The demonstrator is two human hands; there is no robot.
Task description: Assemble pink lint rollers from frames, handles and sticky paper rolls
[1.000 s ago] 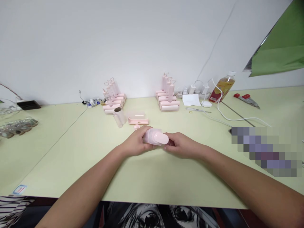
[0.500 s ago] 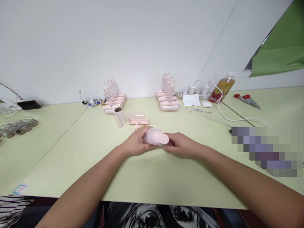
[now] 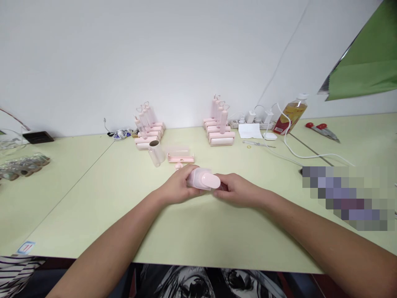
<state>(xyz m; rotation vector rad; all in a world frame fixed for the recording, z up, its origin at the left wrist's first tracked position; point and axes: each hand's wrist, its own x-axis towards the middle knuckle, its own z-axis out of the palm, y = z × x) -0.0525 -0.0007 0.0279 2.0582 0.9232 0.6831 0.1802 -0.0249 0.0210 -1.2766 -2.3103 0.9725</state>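
Note:
My left hand [image 3: 180,185] is closed around a pale pink lint roller piece [image 3: 198,178], which has a frosted casing and a glossy rounded end turned toward me. At the right end of that piece, my right hand [image 3: 237,189] has its fingers curled in; what lies between them is mostly hidden. Just beyond my left hand is a small pink part [image 3: 178,166]. Behind it sits an open pink case [image 3: 181,158] with a clear cover. To its left stand a clear pink tube [image 3: 154,156] and a roll with a brown cardboard core [image 3: 159,150].
Pink lint rollers with upright handles stand in a left row [image 3: 148,140] and a right row [image 3: 221,138] near the wall. Farther right are a white paper [image 3: 249,131], a thin screwdriver [image 3: 259,144], a white cable [image 3: 288,145], a drink bottle [image 3: 290,116] and red-handled pliers [image 3: 323,130].

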